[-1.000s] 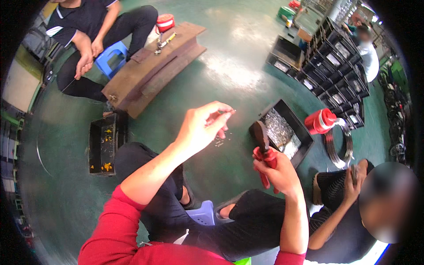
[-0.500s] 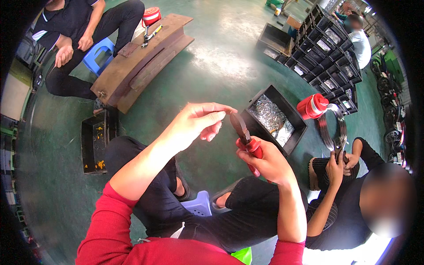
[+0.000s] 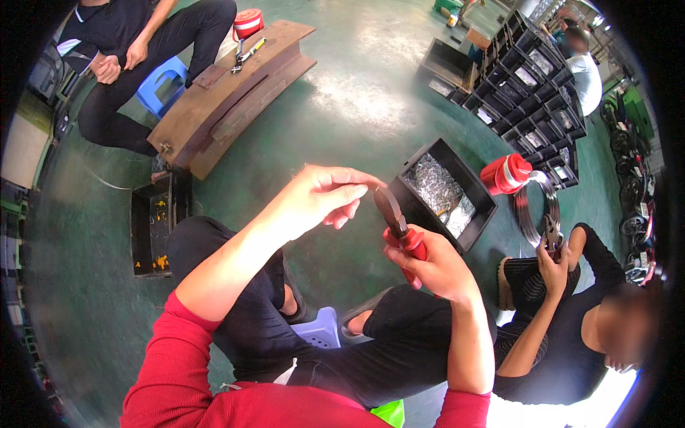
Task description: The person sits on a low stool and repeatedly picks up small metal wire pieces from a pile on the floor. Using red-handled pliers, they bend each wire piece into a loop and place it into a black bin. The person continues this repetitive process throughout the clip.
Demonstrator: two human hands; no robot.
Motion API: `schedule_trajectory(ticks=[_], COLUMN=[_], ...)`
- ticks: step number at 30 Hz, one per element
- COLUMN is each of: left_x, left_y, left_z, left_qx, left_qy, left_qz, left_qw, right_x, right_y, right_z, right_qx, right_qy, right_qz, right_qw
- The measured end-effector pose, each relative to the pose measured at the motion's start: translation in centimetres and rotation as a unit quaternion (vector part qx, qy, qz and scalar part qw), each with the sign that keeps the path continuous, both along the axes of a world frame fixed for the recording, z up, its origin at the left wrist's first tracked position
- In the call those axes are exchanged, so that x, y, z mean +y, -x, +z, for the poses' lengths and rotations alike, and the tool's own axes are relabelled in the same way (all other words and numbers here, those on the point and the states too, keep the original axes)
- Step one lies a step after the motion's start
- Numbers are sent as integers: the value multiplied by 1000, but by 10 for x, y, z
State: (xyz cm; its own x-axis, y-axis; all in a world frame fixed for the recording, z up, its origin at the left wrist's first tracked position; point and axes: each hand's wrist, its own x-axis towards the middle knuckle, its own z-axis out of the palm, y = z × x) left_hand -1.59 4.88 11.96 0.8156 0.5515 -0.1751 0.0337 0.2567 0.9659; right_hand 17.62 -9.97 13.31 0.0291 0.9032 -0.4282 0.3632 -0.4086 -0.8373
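Note:
A pair of red-handled pliers (image 3: 391,212) is gripped in my right hand (image 3: 441,265), its jaws pointing up and toward my left fingertips. My left hand (image 3: 314,203) is closed in a pinch, with thumb and forefinger right beside the plier jaws. Whatever sits between those fingers is too small to make out. Just beyond the pliers stands a black box (image 3: 484,224) holding a tangle of thin silvery wire pieces (image 3: 430,182).
A red jug (image 3: 503,174) and a wire coil (image 3: 548,200) lie past the box. On the right, a co-worker holds pliers (image 3: 551,234). A rusty steel beam (image 3: 178,135), a black crate (image 3: 143,250) with yellow bits and stacked black crates (image 3: 524,85) stand around.
My hands and the pliers have barely shifted. The co-worker on the right has raised their pliers slightly and leaned away. The seated person at far left has brought their hands lower and closer together.

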Motion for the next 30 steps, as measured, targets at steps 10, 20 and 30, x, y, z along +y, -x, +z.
schedule_trajectory(ticks=[10,20,30], left_x=[1,-3,-3], left_y=[0,0,-3], left_z=[2,4,7], left_qx=[5,14,51], left_qy=[2,-39,-56], left_qz=[-10,8,32], left_qw=[1000,999,997], right_x=[-1,0,-8], right_y=[-2,-5,2], right_z=[-3,-12,-4], right_qx=[18,-17,-91], right_qy=[3,-74,-95], right_qz=[6,55,22], right_qw=[1000,996,991])
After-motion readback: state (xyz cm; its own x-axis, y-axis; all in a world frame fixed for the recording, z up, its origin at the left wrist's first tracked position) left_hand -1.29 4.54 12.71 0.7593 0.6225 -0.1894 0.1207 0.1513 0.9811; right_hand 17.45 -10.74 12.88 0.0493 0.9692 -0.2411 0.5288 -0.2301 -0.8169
